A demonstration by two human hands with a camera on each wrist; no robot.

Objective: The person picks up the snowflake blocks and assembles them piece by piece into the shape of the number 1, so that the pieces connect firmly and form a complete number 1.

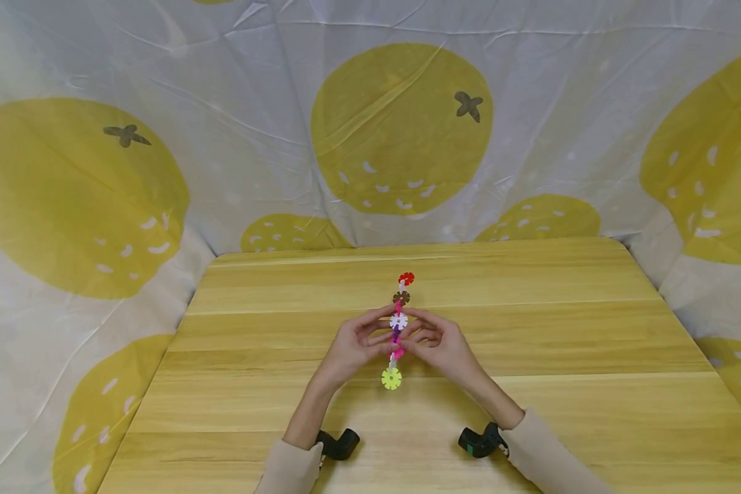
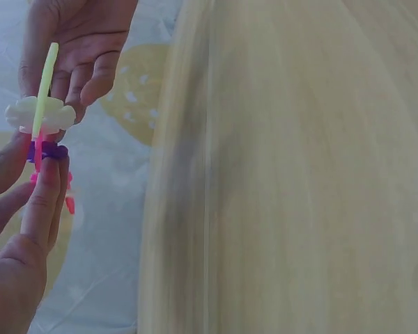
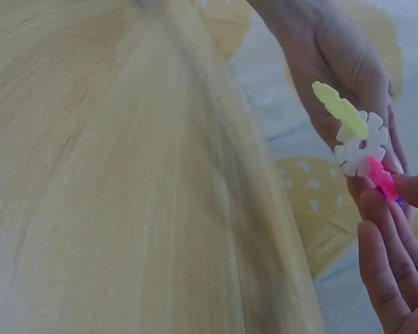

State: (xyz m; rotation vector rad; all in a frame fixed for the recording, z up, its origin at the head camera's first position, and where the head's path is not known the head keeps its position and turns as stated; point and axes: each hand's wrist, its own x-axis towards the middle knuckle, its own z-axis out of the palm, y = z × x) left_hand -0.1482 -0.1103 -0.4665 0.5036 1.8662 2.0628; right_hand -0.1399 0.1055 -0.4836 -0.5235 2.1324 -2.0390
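A chain of interlocking plastic snowflake discs (image 1: 398, 322) is held above the table, running away from the person. Its near end is a yellow-green disc (image 1: 392, 379), its far end a red disc (image 1: 407, 278). Between them are white, pink and purple pieces and a brown disc (image 1: 401, 298). My left hand (image 1: 353, 346) pinches the middle of the chain from the left. From the right, my right hand (image 1: 441, 343) pinches it with thumb and fingers. Up close in the right wrist view, the yellow-green disc (image 3: 341, 111) is slotted into a white disc (image 3: 362, 145). Fingers partly cover the purple and pink pieces.
The wooden table (image 1: 234, 384) lies beneath both hands. Behind it hangs a pale cloth (image 1: 241, 137) printed with yellow fruit. Black devices, one by the left wrist (image 1: 339, 444) and one by the right wrist (image 1: 480, 440), sit near the sleeve cuffs.
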